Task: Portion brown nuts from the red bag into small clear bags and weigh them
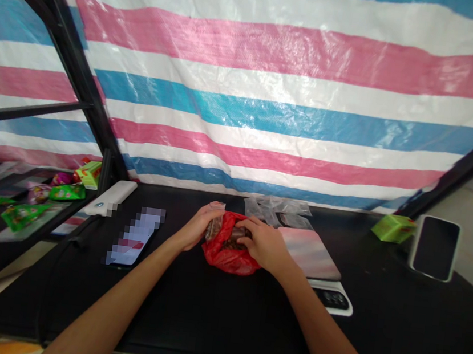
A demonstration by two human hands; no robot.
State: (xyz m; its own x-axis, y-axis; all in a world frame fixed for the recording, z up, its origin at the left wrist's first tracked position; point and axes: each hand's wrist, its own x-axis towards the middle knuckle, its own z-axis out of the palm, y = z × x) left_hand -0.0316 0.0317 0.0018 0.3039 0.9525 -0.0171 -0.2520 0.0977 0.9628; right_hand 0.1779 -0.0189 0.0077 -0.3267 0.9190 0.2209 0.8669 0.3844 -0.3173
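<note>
Striped tarpaulin [270, 115] hanging behind, lit smartphone [136, 239] flat over on the left, green box [393, 228] sitting far right!

Bag [232, 264] red. Sheet [278, 50] striped pink, blue & wht. Tabletop [214, 323] & frame [79, 83] blk. Box [392, 227] lime grn. Pad [308, 253] pink w/ greyish streaks. Packets [67, 192] grn & purple.

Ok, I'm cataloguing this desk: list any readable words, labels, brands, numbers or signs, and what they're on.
None can be read.
Phone with lit screen: pixelated.
White device beside it: mark too small.
Green packets: print too blurred.
Green box at right: too blurred.
Red bag: no legible print.
</note>
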